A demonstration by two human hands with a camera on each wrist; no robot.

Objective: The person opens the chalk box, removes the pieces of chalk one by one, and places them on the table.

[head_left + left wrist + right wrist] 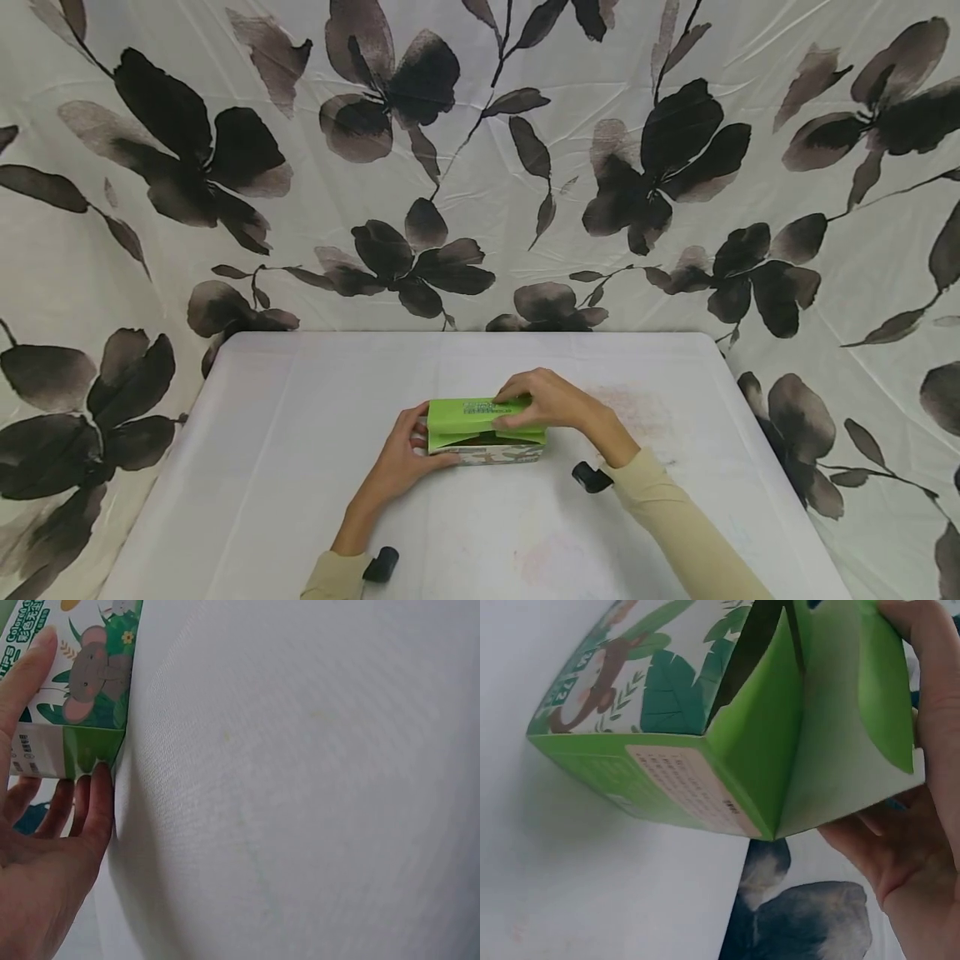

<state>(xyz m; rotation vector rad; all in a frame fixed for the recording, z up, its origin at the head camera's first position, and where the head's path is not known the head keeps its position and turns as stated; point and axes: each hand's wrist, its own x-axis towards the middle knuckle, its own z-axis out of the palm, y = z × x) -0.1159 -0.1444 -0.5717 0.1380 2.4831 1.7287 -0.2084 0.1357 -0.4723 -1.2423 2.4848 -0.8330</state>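
Note:
A small green and white carton [498, 454] with printed animals and leaves stands on the table in the head view. Its green lid [450, 418] is partly raised, leaving a dark gap along the front. My left hand [397, 460] grips the carton's left end, thumb on the front face; the left wrist view shows an elephant printed beside that thumb [34, 671]. From above, my right hand [551, 400] pinches the lid near its right side. In the right wrist view the lid's flap [889, 690] stands away from the carton's body. What lies inside is hidden.
The carton stands on a white-covered table [300, 400] with faint reddish stains. A floral cloth [517, 192] hangs behind and at both sides. Black wrist devices show by the left sleeve [333, 575] and the right sleeve [675, 517].

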